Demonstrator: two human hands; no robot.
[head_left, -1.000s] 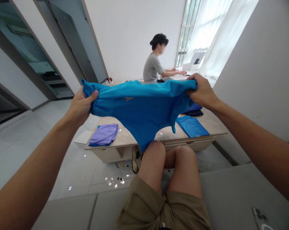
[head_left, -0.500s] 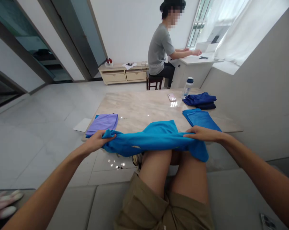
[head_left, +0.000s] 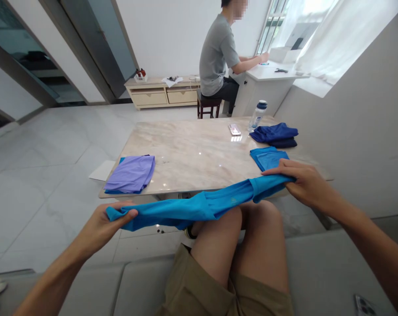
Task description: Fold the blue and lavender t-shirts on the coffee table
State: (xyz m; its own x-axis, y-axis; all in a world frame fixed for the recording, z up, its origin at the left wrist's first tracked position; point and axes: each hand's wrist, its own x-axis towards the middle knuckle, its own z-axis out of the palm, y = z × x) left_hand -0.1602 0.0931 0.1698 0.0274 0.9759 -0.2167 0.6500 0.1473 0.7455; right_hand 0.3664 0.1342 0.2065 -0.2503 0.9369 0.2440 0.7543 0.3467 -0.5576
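A bright blue garment (head_left: 199,205) is stretched out lengthwise over my knees, just in front of the marble table (head_left: 192,149). My left hand (head_left: 102,226) is closed on its left end, low and near my left knee. My right hand (head_left: 304,184) grips its right end, higher, at the table's near right corner. The cloth is folded into a narrow band and sags slightly between the two hands.
On the table lie a folded purple garment (head_left: 131,174), a folded blue one (head_left: 269,157), a dark blue pile (head_left: 275,134), a phone (head_left: 234,129) and a water bottle (head_left: 257,115). A seated person (head_left: 218,61) works at a white desk beyond. I sit on a grey sofa (head_left: 317,272).
The garment came down from held up and spread in front of me to a narrow band across my knees. My hands moved apart, left lower, right toward the table corner.
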